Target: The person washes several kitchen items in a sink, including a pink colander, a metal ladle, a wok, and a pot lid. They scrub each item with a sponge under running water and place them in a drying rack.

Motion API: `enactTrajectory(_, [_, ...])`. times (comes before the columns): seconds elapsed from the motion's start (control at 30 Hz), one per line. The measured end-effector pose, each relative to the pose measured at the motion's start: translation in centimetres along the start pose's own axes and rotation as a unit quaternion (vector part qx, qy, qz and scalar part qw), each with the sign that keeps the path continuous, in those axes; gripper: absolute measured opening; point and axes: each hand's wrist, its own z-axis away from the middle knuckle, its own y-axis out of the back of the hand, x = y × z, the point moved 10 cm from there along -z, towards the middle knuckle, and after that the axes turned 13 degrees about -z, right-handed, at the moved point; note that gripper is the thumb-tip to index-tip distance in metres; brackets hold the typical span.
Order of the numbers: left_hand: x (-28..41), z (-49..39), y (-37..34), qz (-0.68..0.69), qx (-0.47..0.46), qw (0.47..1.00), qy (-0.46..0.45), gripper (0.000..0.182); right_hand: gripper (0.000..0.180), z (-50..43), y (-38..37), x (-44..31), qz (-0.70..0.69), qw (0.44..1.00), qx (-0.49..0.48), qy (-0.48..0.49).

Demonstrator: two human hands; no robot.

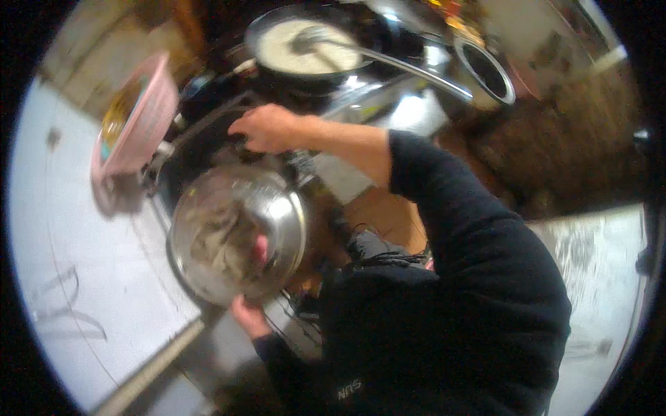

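Observation:
A shiny metal bowl (pixel 289 229) sits tilted over a dark sink basin (pixel 192 140). The inside of the bowl is blurred, with a small pink patch that I cannot identify. My left hand (pixel 250 317) grips the bowl's near rim, thumb on the edge and fingers hidden beneath. Beyond the far rim, my right hand (pixel 268 127) hovers over the basin with its fingers bent downward. Something dark shows under those fingertips, too blurred to tell whether it is held.
At the back, a dark pan (pixel 252 39) of creamy white liquid holds a metal ladle (pixel 416 70), its handle jutting right. A pink plastic basket (pixel 156 114) with things inside stands left on the white countertop (pixel 104 270). A round metal-rimmed container (pixel 507 93) is at the back right.

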Motion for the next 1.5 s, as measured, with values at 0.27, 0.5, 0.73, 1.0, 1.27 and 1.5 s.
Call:
enactTrajectory(0.27, [0.2, 2.3, 2.4, -0.001, 0.012, 0.998, 0.069, 0.041, 0.039, 6.9, 5.3, -0.5, -0.108, 0.982, 0.157, 0.003])
enactTrajectory(0.5, [-1.1, 1.8, -2.0, 0.037, -0.008, 0.995, 0.090, 0.043, 0.039, 6.1, 5.0, -5.2, -0.231, 0.947, 0.222, -0.011])
enactTrajectory(0.73, [-0.8, 2.3, -6.0, 0.056, 0.032, 0.996, 0.062, 0.031, 0.062, 6.3, 1.2, -6.8, -0.217, 0.962, 0.165, -0.035])
enactTrajectory(1.0, [0.9, 3.4, -6.0, 0.074, 0.027, 0.996, 0.031, 0.033, 0.062, 7.4, -1.7, -8.8, -0.197, 0.978, 0.035, 0.058])
enactTrajectory(1.27, [2.5, 4.7, -8.5, -0.015, 0.022, 0.999, 0.043, 0.037, 0.069, 10.4, 2.1, -5.8, -0.084, 0.981, 0.160, 0.071])
enactTrajectory(1.5, [2.9, 1.2, -8.4, -0.072, -0.053, 0.994, 0.064, 0.043, 0.053, 16.1, 0.3, -2.5, -0.181, 0.971, 0.151, -0.040])
